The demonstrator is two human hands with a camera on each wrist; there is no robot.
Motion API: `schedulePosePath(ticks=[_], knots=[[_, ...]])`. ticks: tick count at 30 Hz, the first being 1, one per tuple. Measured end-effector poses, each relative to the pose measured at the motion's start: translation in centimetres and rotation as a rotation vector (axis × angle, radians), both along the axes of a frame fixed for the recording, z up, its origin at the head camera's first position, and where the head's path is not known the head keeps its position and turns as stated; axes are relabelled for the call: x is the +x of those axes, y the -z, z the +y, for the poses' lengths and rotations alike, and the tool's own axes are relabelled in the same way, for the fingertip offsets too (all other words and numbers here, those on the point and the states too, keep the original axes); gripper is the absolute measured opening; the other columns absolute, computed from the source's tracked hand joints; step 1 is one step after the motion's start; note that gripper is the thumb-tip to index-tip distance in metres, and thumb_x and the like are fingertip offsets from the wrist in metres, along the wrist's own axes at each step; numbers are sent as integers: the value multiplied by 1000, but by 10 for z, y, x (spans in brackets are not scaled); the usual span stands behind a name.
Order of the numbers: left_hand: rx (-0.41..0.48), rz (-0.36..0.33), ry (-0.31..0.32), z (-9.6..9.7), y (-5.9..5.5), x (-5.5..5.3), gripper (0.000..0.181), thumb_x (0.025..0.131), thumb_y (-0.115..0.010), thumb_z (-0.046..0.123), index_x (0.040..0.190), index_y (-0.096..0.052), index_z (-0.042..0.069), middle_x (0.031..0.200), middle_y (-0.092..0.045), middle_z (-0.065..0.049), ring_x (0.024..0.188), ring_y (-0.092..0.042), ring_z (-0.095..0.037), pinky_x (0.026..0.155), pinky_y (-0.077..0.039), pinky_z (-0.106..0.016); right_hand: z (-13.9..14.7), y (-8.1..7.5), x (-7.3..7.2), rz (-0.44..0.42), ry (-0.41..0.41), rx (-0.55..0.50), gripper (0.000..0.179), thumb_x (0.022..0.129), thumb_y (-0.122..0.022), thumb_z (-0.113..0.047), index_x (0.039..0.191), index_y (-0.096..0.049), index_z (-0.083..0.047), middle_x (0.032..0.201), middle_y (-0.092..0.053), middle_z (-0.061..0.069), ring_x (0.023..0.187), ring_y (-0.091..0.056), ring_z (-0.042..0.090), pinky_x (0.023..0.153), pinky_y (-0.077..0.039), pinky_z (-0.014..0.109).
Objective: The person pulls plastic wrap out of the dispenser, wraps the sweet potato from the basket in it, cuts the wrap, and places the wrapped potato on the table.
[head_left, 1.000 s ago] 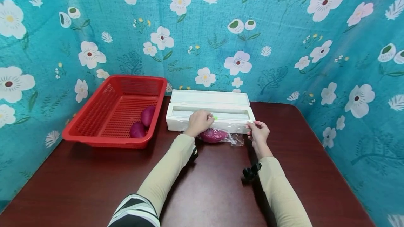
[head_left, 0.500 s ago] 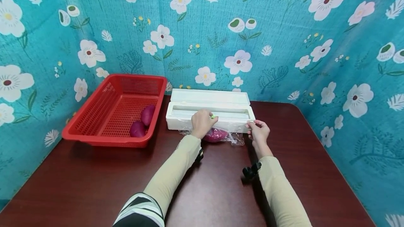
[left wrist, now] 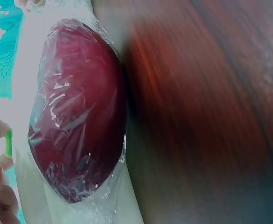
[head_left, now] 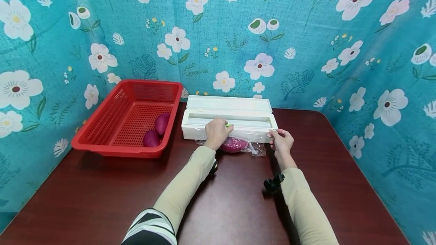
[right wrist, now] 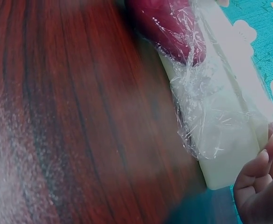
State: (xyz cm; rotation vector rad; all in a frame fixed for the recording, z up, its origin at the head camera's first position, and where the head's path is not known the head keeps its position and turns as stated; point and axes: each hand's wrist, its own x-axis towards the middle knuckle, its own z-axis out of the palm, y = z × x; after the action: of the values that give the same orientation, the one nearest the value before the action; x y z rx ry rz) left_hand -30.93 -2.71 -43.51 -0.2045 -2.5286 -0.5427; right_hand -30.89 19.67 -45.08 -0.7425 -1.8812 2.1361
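A long white cling film box lies with its lid raised and the film roll showing inside. On its front rim, my left hand pinches a small green slide cutter. My right hand pinches the film at the box's front right corner. Against the front wall rests a smooth purple oval fruit or vegetable wrapped in clear film; the left forearm side hides part of it in the head view. The left wrist view shows the whole wrapped piece, and bunched film trails from its end.
A red plastic basket stands on the left, holding two more purple oval pieces. Everything sits on a dark reddish wooden table. A blue flowered curtain hangs right behind the box.
My left hand first shifted right over the green slide cutter, then moved slightly left with it along the box rim. The right hand has stayed at the corner. The view has shifted slightly.
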Motion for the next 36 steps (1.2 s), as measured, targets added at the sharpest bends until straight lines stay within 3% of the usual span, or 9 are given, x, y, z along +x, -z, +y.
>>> schedulePosePath(ticks=[2, 4, 8, 10, 16, 27, 32, 36], knots=[[5, 16, -26, -7, 0, 0, 29, 75, -63, 26, 51, -55, 12, 51, -41, 4, 45, -27, -7, 37, -21, -21, 0, 0, 1, 2, -4, -3, 24, 78, -67, -10, 90, -46, -13, 54, -58, -6, 36, -45, 6, 37, -38, 21], [14, 23, -52, -16, 0, 2, 30, 74, -63, 24, 49, -51, 12, 51, -39, 3, 45, -29, -9, 37, -24, -23, 0, -1, 1, 6, -4, -2, 24, 78, -67, -10, 90, -46, -13, 54, -58, -6, 36, -45, 6, 36, -38, 20], [49, 53, -101, -35, 4, 6, 15, 73, -66, 24, 64, -67, 12, 66, -60, 0, 55, -54, -15, 42, -39, -29, 1, 0, 2, 8, -1, -12, 25, 78, -67, -10, 90, -46, -13, 55, -59, -5, 37, -45, 6, 36, -37, 20], [43, 75, -118, -41, 5, 9, 15, 73, -66, 25, 72, -71, 10, 72, -64, -3, 60, -59, -20, 45, -42, -33, 3, 0, 3, 8, -5, -19, 24, 79, -67, -10, 90, -45, -13, 56, -59, -5, 37, -45, 6, 36, -38, 20], [4, 121, -141, -50, 7, 11, 20, 76, -67, 27, 79, -72, 8, 73, -63, -5, 58, -58, -22, 46, -44, -34, 6, 0, 2, 3, -6, -13, 24, 79, -67, -11, 90, -46, -14, 56, -58, -5, 38, -45, 6, 35, -37, 19], [64, 126, -175, -58, 16, 15, 21, 79, -65, 24, 82, -71, 5, 75, -61, -9, 62, -59, -28, 59, -43, -48, 3, 1, 2, -2, -19, 5, 22, 79, -65, -10, 89, -46, -14, 55, -58, -5, 38, -45, 5, 35, -37, 19], [80, 116, -175, -62, 15, 18, 21, 80, -65, 24, 82, -71, 4, 76, -61, -10, 60, -58, -29, 52, -45, -43, 3, 1, 0, -17, -10, 19, 21, 78, -65, -8, 88, -47, -13, 56, -58, -5, 39, -45, 5, 36, -37, 19], [108, 146, -224, -68, 14, 19, 19, 78, -66, 22, 75, -70, 4, 72, -58, -10, 56, -57, -32, 48, -44, -42, 3, -3, 1, -25, -11, 10, 21, 78, -65, -7, 87, -47, -13, 56, -57, -5, 39, -45, 5, 36, -37, 19]])
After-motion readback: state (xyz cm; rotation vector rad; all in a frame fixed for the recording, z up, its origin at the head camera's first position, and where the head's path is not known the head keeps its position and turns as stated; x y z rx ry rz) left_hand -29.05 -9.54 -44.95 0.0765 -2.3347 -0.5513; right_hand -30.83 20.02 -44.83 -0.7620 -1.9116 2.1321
